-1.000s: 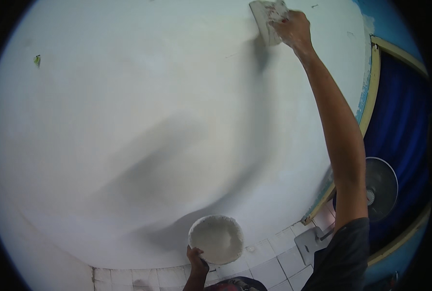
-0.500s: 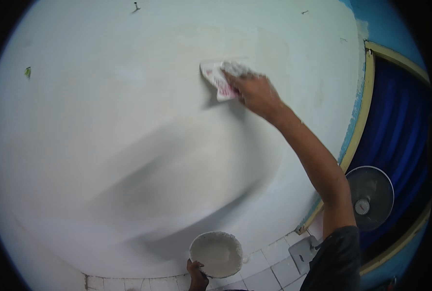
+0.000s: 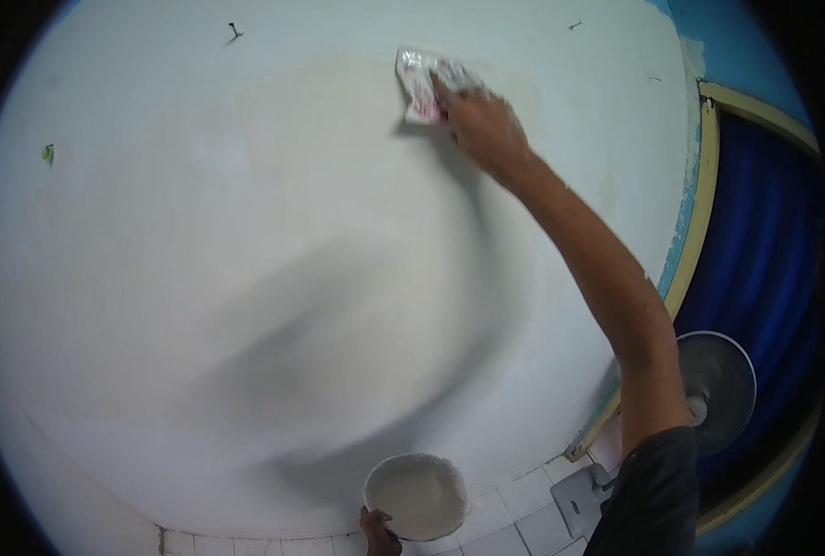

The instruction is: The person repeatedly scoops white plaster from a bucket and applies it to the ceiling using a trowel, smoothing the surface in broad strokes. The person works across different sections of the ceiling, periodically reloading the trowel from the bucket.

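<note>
My right hand (image 3: 488, 130), arm stretched up, grips a flat white putty spreader (image 3: 422, 88) with red print. Its blade lies against the white wall (image 3: 329, 185), and whitish paste coats its upper part near my fingers. Down at the lower edge, my left hand (image 3: 378, 531) holds a round bowl (image 3: 416, 497) by its left rim, fingers curled over the edge. Pale grey-white paste fills the bowl, and dried smears crust its rim. A faintly cream, damp-looking patch shows on the wall around the spreader.
A standing fan (image 3: 717, 394) stands at right before a dark blue curtain (image 3: 755, 232) in a yellowish door frame (image 3: 704, 185). Nails (image 3: 234, 31) stick out of the upper wall, and a green bit (image 3: 48, 153) is at far left. White tiles (image 3: 510, 505) run below.
My right hand has slid the spreader upward along the wall. My left hand and the bowl have sunk slightly in the picture.
</note>
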The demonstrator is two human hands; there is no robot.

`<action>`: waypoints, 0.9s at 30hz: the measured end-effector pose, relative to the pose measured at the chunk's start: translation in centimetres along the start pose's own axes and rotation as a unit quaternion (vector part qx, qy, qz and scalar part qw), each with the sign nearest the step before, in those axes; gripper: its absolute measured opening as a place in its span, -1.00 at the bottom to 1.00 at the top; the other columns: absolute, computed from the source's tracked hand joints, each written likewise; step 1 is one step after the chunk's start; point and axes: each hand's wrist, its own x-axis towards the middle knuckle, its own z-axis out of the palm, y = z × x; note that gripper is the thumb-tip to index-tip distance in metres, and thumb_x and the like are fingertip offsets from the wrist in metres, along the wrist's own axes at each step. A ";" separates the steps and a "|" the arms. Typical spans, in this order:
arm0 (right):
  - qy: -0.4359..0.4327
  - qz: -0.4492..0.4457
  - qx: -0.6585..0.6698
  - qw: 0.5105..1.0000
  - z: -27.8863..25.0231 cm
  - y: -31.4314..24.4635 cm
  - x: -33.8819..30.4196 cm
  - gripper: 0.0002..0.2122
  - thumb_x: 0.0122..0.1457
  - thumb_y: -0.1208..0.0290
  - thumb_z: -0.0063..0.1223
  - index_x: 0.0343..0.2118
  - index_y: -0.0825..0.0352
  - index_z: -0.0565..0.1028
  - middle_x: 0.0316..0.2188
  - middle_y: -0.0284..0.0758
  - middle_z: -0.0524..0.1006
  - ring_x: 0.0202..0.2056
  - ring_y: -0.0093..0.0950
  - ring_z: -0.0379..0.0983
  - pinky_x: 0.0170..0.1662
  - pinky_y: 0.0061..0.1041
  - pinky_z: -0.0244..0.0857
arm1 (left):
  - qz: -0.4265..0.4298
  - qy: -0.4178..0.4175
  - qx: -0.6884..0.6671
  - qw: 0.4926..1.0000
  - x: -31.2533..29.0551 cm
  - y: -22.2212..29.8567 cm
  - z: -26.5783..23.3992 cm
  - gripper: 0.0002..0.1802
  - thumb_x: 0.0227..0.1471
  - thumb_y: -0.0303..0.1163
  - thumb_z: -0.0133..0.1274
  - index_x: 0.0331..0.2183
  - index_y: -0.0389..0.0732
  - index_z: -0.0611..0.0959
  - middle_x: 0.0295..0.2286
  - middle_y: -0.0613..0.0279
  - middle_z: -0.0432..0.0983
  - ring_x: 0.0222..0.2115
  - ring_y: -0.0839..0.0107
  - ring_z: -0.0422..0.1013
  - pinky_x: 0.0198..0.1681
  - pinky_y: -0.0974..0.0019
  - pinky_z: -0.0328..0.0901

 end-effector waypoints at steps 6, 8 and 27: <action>-0.046 -0.015 0.110 0.993 -1.3 -2.0 -4.7 -0.46 -0.06 0.62 0.10 0.09 0.26 0.42 -0.39 -0.12 0.58 -0.31 -0.21 0.56 -0.18 -0.28 0.43 | 0.055 0.035 0.019 0.998 -1.8 0.7 1.8 -0.52 -0.41 -0.43 -0.07 -0.25 -0.19 0.41 -0.34 0.16 0.37 -0.29 0.22 0.33 -0.16 0.14 0.29; -0.009 0.043 0.222 0.974 -3.4 -1.4 -2.7 -0.71 -0.06 0.55 0.07 -0.20 0.33 0.60 -0.39 -0.06 0.58 -0.36 -0.03 0.50 -0.17 -0.17 0.40 | 0.050 0.034 0.011 0.998 -1.5 0.0 1.2 -0.52 -0.41 -0.44 -0.07 -0.26 -0.19 0.41 -0.35 0.16 0.37 -0.30 0.22 0.33 -0.17 0.14 0.29; 0.103 0.264 0.330 0.901 -2.2 9.4 1.1 -0.77 -0.05 0.42 0.19 -0.32 0.43 0.60 -0.47 -0.21 0.61 -0.48 -0.38 0.55 -0.39 -0.39 0.45 | 0.008 -0.002 0.032 0.999 1.8 0.7 0.5 -0.45 -0.42 -0.46 -0.04 -0.19 -0.27 0.42 -0.33 0.13 0.37 -0.28 0.20 0.34 -0.21 0.16 0.31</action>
